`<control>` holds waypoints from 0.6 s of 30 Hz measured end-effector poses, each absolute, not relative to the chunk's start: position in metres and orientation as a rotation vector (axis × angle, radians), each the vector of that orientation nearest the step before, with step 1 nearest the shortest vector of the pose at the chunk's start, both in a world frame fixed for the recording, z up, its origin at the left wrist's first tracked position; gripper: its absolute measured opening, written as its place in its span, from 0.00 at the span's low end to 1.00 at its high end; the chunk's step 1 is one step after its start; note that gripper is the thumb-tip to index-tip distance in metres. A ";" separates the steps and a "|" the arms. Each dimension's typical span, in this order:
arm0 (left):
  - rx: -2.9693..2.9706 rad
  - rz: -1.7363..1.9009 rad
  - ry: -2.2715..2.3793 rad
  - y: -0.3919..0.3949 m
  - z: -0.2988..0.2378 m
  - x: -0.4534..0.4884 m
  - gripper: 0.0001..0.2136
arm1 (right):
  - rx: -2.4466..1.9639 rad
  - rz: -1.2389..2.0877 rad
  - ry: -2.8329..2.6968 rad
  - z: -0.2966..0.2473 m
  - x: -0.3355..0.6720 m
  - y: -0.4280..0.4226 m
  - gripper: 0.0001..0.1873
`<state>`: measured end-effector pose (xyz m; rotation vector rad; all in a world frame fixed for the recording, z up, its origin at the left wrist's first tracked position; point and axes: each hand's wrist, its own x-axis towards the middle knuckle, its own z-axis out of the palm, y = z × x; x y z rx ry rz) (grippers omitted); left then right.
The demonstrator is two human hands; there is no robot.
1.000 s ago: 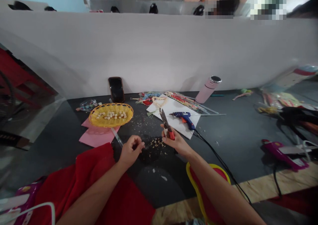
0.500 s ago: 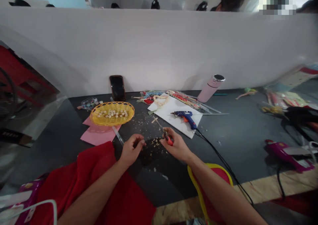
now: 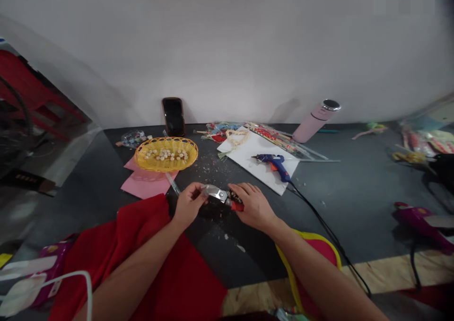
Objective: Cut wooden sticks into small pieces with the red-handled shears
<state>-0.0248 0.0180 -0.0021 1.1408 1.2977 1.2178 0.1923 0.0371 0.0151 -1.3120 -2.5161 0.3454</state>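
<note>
My right hand (image 3: 254, 206) is closed around the red handle of a pair of scissors (image 3: 217, 194). The broad silver blades point left, with the pivot screw showing. At the blade end, my left hand (image 3: 190, 205) is closed in a pinch; whatever sits between thumb and forefinger is too small to make out. Light crumbs and scraps lie on the dark table below and beyond both hands. To the upper left of my left hand, a yellow woven basket (image 3: 166, 167) holds several small whitish pieces (image 3: 166, 155).
A blue glue gun (image 3: 276, 165) lies on a white board (image 3: 244, 155), its black cable trailing right. A pink bottle (image 3: 314, 122), a phone (image 3: 173, 117) and patterned strips (image 3: 273, 136) stand or lie near the partition. Pink paper (image 3: 145, 186) and red cloth (image 3: 142, 221) are at left.
The scissors have swung from pointing forward to pointing left, their tip now at my left hand's fingers. The small pale piece at their tip no longer shows. The view has tilted down.
</note>
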 end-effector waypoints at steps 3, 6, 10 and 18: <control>1.160 1.216 1.320 0.018 -0.003 -0.026 0.07 | -1.288 0.375 -2.556 0.017 0.192 0.037 0.32; 1.192 1.201 1.320 0.018 -0.004 -0.027 0.07 | -1.283 0.397 -2.573 0.018 0.193 0.037 0.33; 1.188 1.193 1.303 0.018 -0.005 -0.027 0.08 | -1.265 0.407 -2.565 0.016 0.194 0.039 0.31; 1.196 1.188 1.290 0.016 -0.005 -0.028 0.07 | -1.230 0.424 -2.561 0.013 0.194 0.036 0.27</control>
